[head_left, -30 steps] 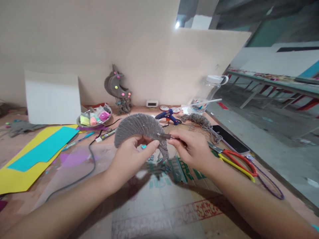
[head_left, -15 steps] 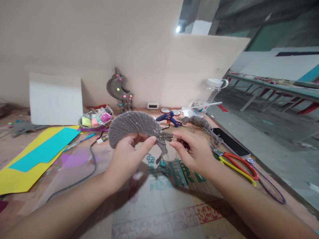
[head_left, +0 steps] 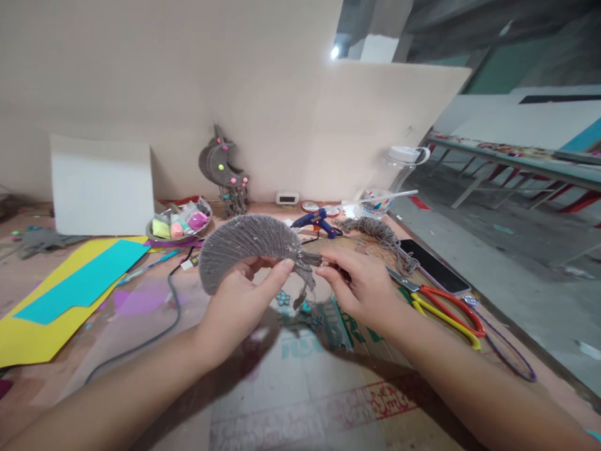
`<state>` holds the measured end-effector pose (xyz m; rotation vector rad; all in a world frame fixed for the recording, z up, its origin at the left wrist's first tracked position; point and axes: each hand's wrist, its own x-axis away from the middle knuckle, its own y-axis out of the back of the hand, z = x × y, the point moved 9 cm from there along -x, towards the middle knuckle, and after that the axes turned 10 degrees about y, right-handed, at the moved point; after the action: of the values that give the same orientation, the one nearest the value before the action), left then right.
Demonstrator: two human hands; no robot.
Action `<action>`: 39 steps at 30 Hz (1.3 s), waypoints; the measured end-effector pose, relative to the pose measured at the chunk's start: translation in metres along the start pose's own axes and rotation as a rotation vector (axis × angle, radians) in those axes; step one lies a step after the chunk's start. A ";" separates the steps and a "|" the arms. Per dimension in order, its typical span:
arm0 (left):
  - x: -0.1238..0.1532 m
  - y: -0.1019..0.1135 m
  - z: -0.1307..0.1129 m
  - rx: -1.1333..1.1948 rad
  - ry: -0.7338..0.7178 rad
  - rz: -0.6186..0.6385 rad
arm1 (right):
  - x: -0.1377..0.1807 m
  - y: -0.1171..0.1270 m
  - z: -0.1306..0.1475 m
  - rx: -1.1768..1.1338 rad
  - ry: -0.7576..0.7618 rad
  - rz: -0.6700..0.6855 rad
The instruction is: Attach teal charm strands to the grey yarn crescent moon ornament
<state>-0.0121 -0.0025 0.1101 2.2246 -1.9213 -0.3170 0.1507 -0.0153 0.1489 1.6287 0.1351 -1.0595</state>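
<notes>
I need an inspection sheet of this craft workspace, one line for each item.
Surface: table covered with printed cardboard.
Job's things: grey yarn-wrapped crescent, held above the table.
Clutter: scissors, glue gun, phone, loose yarn, bowl of coloured packets, yellow and teal paper.
Grippers: left hand grips the crescent; right hand pinches its tip.
Cables: black cable across the table.
Surroundings: beige wall, finished crescent leaning on it.

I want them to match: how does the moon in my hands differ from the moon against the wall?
The held moon is bare grey yarn; the wall moon carries coloured dots and hanging strands. The held moon lies arched, tips down, between left hand and right hand; the wall moon stands upright. Both are grey crescents.
</notes>
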 end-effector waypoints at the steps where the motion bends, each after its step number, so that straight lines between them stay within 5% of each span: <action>1: 0.000 0.001 -0.001 -0.007 -0.003 -0.005 | 0.000 0.001 0.001 0.003 0.008 -0.005; 9: -0.003 -0.006 -0.006 0.094 -0.002 0.097 | -0.002 0.007 -0.001 -0.022 -0.020 -0.034; 29: -0.004 -0.002 -0.005 0.035 -0.016 0.061 | 0.001 0.002 -0.006 -0.047 -0.051 -0.015; 34: -0.006 -0.002 -0.009 0.016 -0.040 0.082 | 0.000 0.019 -0.022 -0.169 -0.209 -0.138; 39: -0.003 0.010 -0.017 -0.207 -0.063 0.057 | -0.002 0.016 -0.047 -0.220 -0.297 0.010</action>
<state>-0.0171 -0.0011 0.1287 2.0470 -1.8832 -0.5569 0.1855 0.0185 0.1601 1.2596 0.0443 -1.2217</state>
